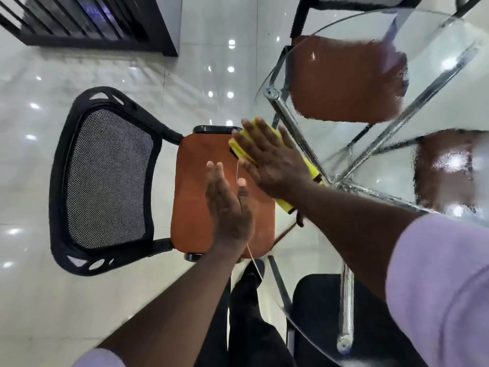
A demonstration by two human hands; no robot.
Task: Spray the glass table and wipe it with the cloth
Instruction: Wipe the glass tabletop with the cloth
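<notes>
The right hand (270, 157) is lying flat with its fingers (251, 133) spread wide, pressing palm-down on a yellow cloth (239, 144) at the centre of the frame. The cloth is sticking out beyond the fingertips at the upper left and past the wrist at the lower right, so the hand is covering its middle. The left hand (227, 205) is hovering just to the lower left, fingers straight and close together, holding nothing and not touching the cloth. A thin thread (237, 170) is hanging between the two hands.

The cloth is sitting at the curved left edge of the round glass table (449, 43), which is filling the right half of the frame; its wet surface is showing rippled streaks. Bare glass is stretching away to the upper right, with chrome legs (346, 308) crossing beneath it.

Three orange seats are showing: one chair (108, 178) with a black mesh back left of the table, clear of the glass, and two seen through the glass at the right. Shiny pale floor (39, 300) is lying open at the left.
</notes>
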